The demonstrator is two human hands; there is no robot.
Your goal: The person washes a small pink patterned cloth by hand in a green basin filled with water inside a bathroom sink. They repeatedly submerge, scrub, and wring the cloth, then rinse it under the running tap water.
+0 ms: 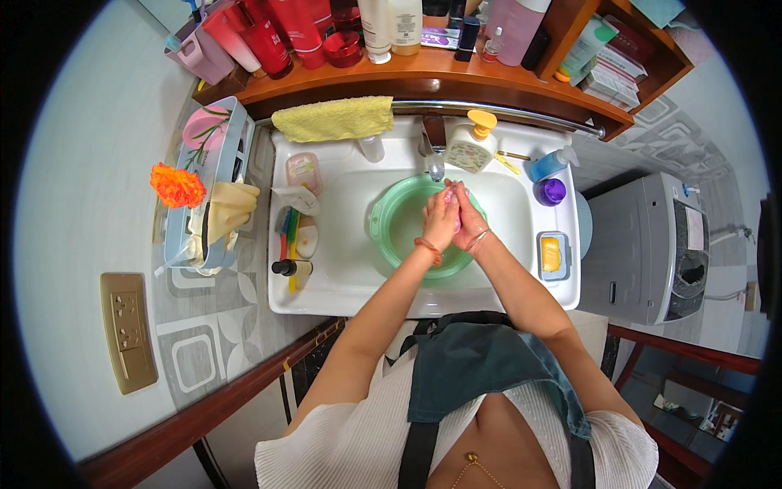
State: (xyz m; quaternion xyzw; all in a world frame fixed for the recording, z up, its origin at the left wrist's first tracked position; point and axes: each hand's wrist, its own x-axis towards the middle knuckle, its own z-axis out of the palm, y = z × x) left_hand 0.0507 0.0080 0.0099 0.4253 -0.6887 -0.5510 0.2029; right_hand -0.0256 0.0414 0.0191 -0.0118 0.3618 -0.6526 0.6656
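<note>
A pink item (453,202), perhaps cloth or soap, is pressed between my two hands over a green plastic basin (377,221). My left hand (438,219), with an orange band at the wrist, covers it from the left. From the right, my right hand (469,217), wearing a thin bangle, closes against it. The basin stands in a white sink (342,244) and holds some water. Just beyond my fingertips is the chrome faucet (435,162); whether water runs cannot be told. Most of the pink item is hidden by the fingers.
Behind the basin stands a soap pump bottle (471,150). A blue spray bottle (547,165), a purple jar (550,192) and yellow bar soap in a dish (550,254) line the right rim. Brushes (292,235) lie left. A yellow towel (333,118) hangs on the rail.
</note>
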